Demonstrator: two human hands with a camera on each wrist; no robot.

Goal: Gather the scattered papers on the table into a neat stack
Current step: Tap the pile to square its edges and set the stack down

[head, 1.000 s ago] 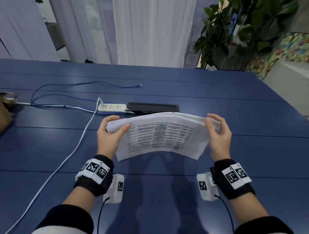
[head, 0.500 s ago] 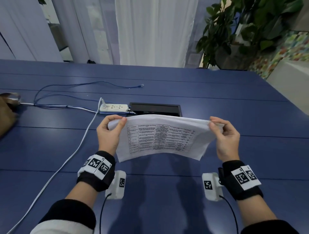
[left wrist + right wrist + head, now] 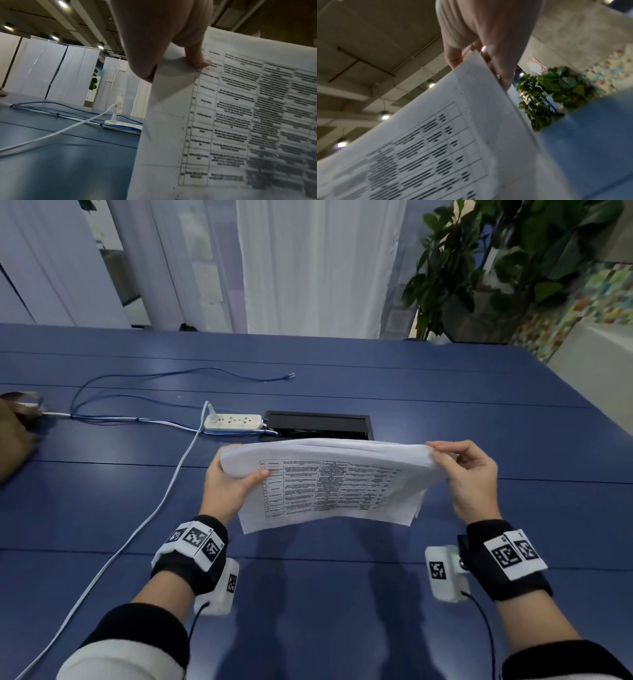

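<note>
A stack of white papers (image 3: 329,484) with a printed table on the top sheet hangs in the air above the blue table (image 3: 445,392), its top edge raised and its lower edge sagging toward me. My left hand (image 3: 229,484) grips the stack's left end, thumb across the printed face. My right hand (image 3: 469,474) pinches the right end near the top corner. The left wrist view shows the thumb pressed on the papers (image 3: 231,121). In the right wrist view the papers (image 3: 436,148) slope down from the fingers. No loose sheets lie on the table.
A white power strip (image 3: 234,421) and a black cable hatch (image 3: 318,424) sit just behind the papers. White and blue cables (image 3: 164,501) run left across the table. A brown bag (image 3: 13,433) lies at the left edge. A potted plant (image 3: 479,268) stands beyond the far right corner.
Both hands have shifted slightly right with the stack, and the papers' top edge has risen a little. The grips are unchanged.
</note>
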